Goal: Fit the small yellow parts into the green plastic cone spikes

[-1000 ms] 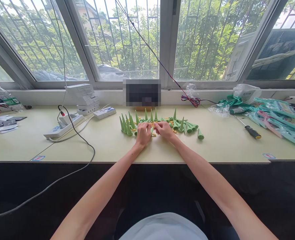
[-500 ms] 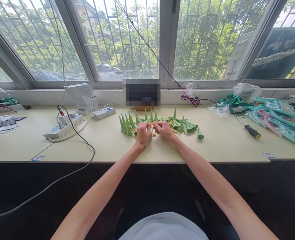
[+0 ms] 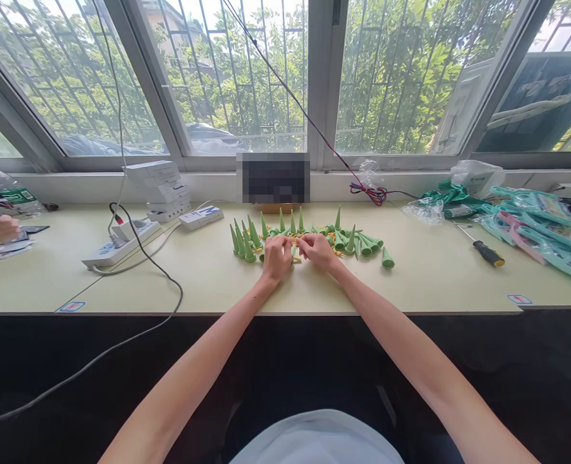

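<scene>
Yellow pieces [image 3: 295, 240] lie at the fingers [image 3: 307, 244] of both hands.

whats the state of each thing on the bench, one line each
Green plastic cones, left ones upright, right ones lying down.
Left hand, fingers curled among the cones.
Right hand, fingers curled among the cones.
Black-and-yellow-handled screwdriver, lying flat.
White power strip, one plug in.

A white power strip [image 3: 121, 245] with a black cable [image 3: 169, 278] lies left on the surface [image 3: 430, 280], near stacked white boxes [image 3: 162, 187]. At right lie a screwdriver [image 3: 488, 253] and teal packets [image 3: 541, 225].
</scene>
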The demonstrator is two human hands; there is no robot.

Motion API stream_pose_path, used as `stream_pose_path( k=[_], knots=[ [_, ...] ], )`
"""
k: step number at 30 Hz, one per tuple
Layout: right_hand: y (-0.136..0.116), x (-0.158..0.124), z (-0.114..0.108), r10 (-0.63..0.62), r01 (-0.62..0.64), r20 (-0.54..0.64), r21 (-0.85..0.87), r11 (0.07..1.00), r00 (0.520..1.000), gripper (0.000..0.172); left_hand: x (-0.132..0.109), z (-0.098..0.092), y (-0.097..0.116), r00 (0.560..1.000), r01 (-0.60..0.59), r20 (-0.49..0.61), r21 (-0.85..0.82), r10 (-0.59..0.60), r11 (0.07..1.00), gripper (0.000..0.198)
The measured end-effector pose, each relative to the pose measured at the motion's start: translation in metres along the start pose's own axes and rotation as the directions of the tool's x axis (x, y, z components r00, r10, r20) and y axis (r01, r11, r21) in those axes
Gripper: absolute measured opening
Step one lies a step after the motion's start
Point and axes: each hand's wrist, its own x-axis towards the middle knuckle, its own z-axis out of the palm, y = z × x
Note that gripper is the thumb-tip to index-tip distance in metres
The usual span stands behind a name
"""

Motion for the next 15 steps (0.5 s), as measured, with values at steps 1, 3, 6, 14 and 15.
stream_pose_path(
  k=[1,3,6,14,15],
  knots=[
    [-0.0004,-0.0003,-0.0002,-0.001,0.001,0.001,0.001,1.0,1.0,0.034,-0.0001,0.0003,-0.0003,1.0,0.0,-0.003,-0.002,0.0,1.0,0.025],
    [-0.0007,-0.0005,-0.0008,-0.007,0.007,-0.002,0.016,1.0,1.0,0.033,-0.0002,0.001,-0.0012,1.0,0.003,-0.011,-0.007,-0.003,1.0,0.025],
    [0.0006,0.0003,-0.0013,0.001,0.001,-0.031,0.053,0.999,1.0,0.026,-0.0002,0.0017,-0.0023,1.0,0.008,-0.03,-0.012,-0.008,1.0,0.025],
    [0.0049,0.005,-0.0024,0.026,-0.032,-0.184,-0.03,0.999,0.983,0.017,-0.0027,-0.0035,0.0051,0.999,0.036,-0.036,0.042,-0.035,0.998,0.02],
    [0.0053,0.0054,-0.0026,0.029,-0.037,-0.198,-0.035,0.999,0.98,0.016,-0.0033,-0.0042,0.0066,0.998,0.053,-0.031,0.058,-0.052,0.997,0.019]
  ],
)
